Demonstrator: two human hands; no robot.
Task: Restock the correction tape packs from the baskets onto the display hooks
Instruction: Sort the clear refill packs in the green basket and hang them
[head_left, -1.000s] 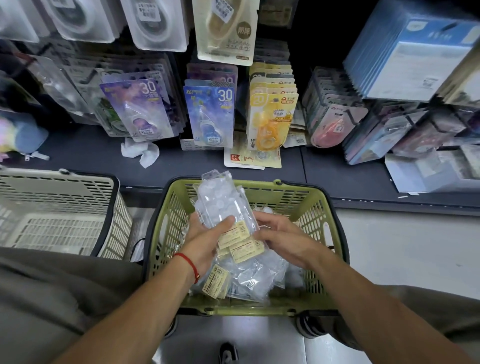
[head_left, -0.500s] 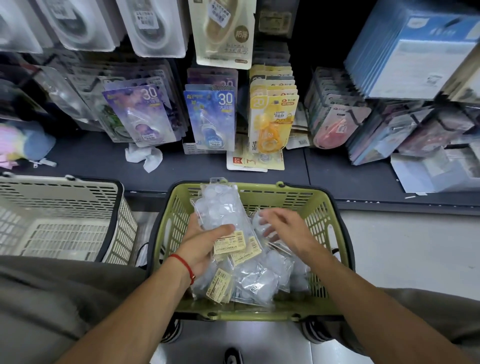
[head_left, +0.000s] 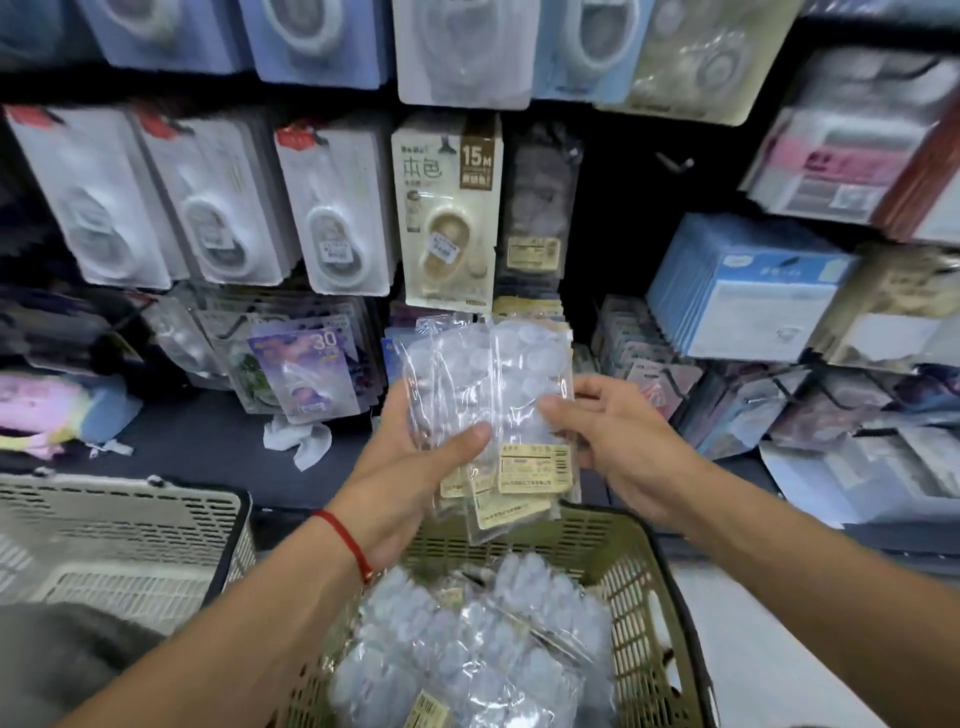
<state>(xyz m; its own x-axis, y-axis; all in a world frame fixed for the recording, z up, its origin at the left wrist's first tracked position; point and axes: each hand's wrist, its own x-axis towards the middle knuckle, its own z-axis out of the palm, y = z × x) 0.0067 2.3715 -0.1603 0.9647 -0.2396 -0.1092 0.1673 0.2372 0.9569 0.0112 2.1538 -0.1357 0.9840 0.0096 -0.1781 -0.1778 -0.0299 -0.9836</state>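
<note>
Between both hands, raised above the green basket: a fanned bunch of clear packs, upright, yellow labels at the lower ends. Left hand curled round the bunch from the left, thumb pressed across the front. Right hand gripping the right edge, thumb on the front, fingers hidden behind. Red cord on the left wrist.

Below the hands, heaped in the green basket: more packs of the same clear kind, labels showing here and there. Left of the left forearm: a white basket with a dark rim, just beside the green one; contents not visible.

Beyond the hands, on hooks: a beige pack marked 15M straight above the held bunch; to its left a row of white packs; to its right a dark pack, blurred. Higher still, a row of blue packs. Up and left of the left hand: a purple pack marked 30, front of a hanging stack. Right of the right hand: a thick stack of blue cards, with pink and grey packs below and beside it, too blurred to tell apart.

Left of the left hand, on the dark shelf: a crumpled white scrap. Farther left, something pink and blue, blurred. Under the right forearm, pale floor.
</note>
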